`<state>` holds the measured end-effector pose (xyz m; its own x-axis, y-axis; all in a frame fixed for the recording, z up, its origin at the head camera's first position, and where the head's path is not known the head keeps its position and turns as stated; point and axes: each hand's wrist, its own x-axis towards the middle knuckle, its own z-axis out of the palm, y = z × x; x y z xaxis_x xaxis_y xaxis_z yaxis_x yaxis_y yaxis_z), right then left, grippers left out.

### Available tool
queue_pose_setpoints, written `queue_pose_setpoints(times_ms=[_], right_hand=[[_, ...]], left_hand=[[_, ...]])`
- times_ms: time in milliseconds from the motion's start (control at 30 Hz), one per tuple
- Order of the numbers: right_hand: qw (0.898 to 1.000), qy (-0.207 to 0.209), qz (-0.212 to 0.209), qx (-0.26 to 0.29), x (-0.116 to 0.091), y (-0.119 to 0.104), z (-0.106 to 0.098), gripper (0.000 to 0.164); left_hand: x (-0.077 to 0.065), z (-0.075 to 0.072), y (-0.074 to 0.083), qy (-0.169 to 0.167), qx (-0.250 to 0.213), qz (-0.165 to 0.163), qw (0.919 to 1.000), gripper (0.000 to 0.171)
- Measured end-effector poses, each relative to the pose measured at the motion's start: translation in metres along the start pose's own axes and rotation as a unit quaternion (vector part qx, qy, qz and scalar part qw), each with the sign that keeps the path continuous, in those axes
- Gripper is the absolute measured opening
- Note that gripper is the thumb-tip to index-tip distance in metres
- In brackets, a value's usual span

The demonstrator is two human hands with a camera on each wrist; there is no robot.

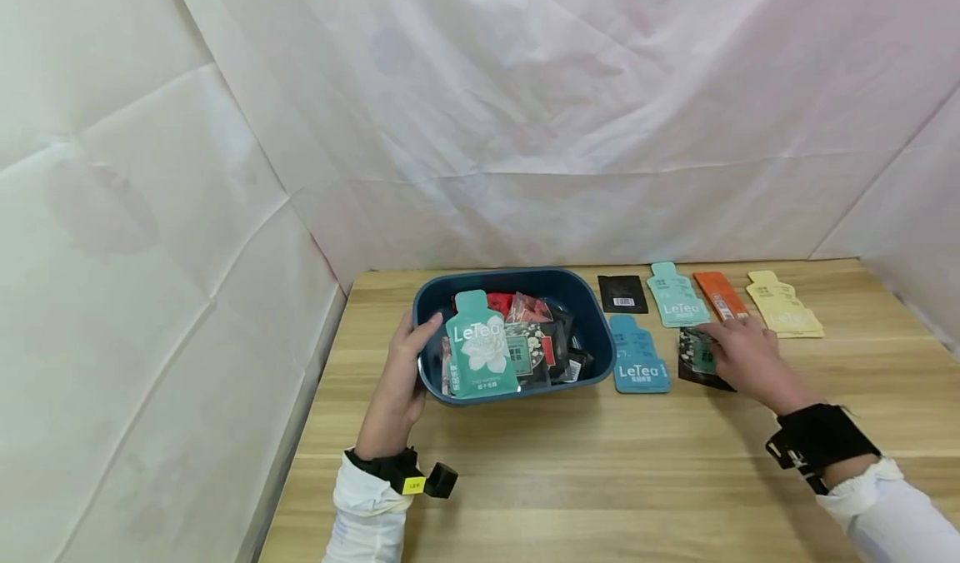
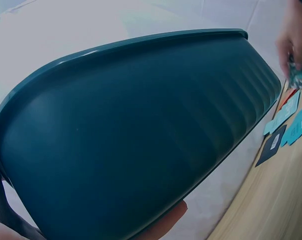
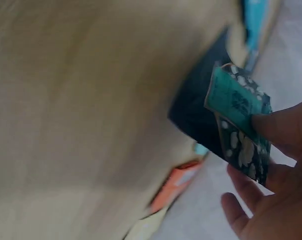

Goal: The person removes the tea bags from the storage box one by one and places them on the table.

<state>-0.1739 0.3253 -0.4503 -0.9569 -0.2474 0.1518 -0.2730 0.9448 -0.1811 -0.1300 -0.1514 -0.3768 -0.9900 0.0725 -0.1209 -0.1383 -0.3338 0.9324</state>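
Observation:
My left hand [image 1: 397, 376] grips the left end of a dark blue plastic bin [image 1: 558, 284], thumb over the rim and fingers underneath. The bin is tilted, and its outer wall fills the left wrist view. Inside lie a green LeTea sachet [image 1: 480, 359] with a white flower, black floral sachets [image 1: 534, 355] and red packets [image 1: 501, 301]. My right hand [image 1: 757, 361] pinches a black tea sachet [image 3: 238, 97] with white flowers and a green label between thumb and fingers. A plain dark panel [image 3: 195, 102] shows behind it in the right wrist view.
On the wooden table [image 1: 570, 488] right of the bin lie a black packet [image 1: 622, 294], a blue sachet [image 1: 640, 359], a light teal sachet [image 1: 677, 296], an orange packet [image 1: 722, 295] and yellow sachets [image 1: 783, 305]. A pale cloth [image 1: 570, 130] hangs behind the table.

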Motion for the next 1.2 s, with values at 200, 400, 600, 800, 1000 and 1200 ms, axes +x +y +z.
queue_pose_setpoints(times_ms=[200, 400, 600, 800, 1000, 1200], right_hand=[[0.999, 0.048, -0.013, -0.018, 0.001, 0.003, 0.018, 0.027], [0.996, 0.084, -0.02, -0.027, 0.001, 0.002, 0.024, 0.025], [0.992, 0.123, -0.02, -0.018, 0.003, -0.004, 0.022, 0.031], [0.988, 0.149, -0.028, 0.007, 0.017, -0.033, 0.006, 0.027], [0.985, 0.164, -0.06, 0.013, 0.036, -0.071, -0.015, 0.027], [0.977, 0.186, -0.102, 0.036, 0.048, -0.114, -0.035, 0.025]], left_hand=[[0.0, -0.001, -0.002, -0.002, 0.004, 0.006, 1.0, 0.053], [0.0, -0.002, -0.003, -0.003, 0.003, 0.008, 1.0, 0.053], [0.002, -0.001, -0.003, -0.006, 0.0, 0.006, 1.0, 0.053], [0.003, -0.001, -0.002, -0.004, 0.001, 0.005, 1.0, 0.052], [0.003, -0.001, -0.002, 0.003, 0.006, 0.007, 1.0, 0.053], [0.003, 0.0, -0.003, 0.007, 0.011, 0.008, 0.9999, 0.052]])
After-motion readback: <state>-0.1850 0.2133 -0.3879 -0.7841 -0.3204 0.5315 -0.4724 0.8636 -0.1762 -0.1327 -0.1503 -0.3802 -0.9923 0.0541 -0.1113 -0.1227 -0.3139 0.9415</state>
